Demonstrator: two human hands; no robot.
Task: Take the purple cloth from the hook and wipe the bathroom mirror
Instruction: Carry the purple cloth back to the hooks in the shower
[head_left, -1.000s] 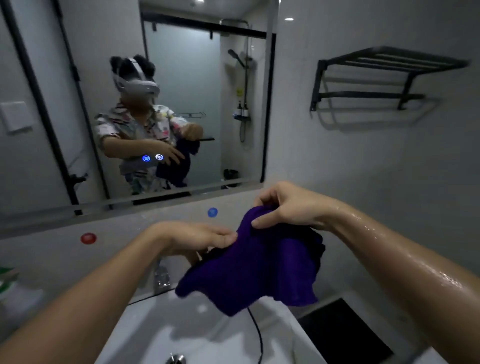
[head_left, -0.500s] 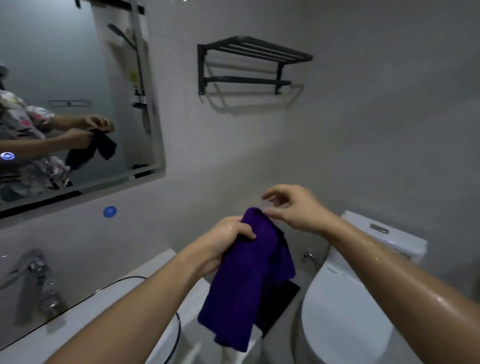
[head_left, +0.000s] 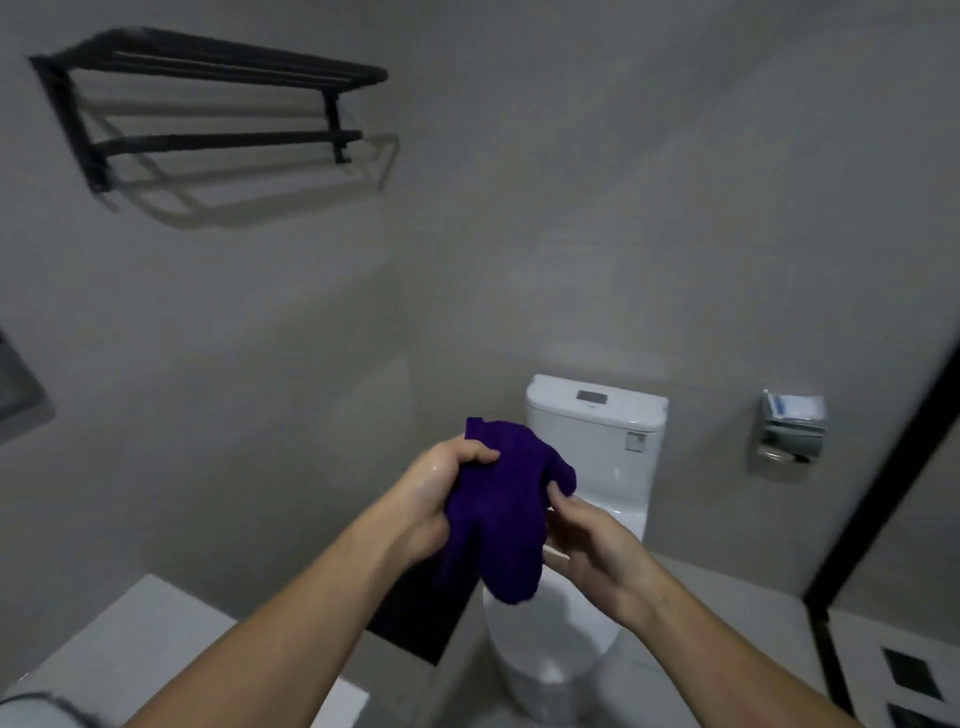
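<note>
A dark purple cloth (head_left: 501, 512) hangs bunched in front of me, above the toilet. My left hand (head_left: 434, 501) is shut on its upper left part, thumb over the top. On the cloth's right side, my right hand (head_left: 589, 543) touches the edge with thumb and fingertips, the palm turned up behind the cloth. The mirror is almost out of view; only a sliver of its frame (head_left: 15, 384) shows at the left edge. No hook is visible.
A white toilet (head_left: 597, 431) stands against the wall right behind the cloth. A black towel rack (head_left: 208, 104) is mounted high on the left. A paper holder (head_left: 792, 431) hangs on the right wall. The white counter (head_left: 130, 634) is at lower left.
My view has swung right, away from the mirror and sink toward the toilet. The cloth went from spread between both hands to bunched in my left, and my right hand dropped beside it.
</note>
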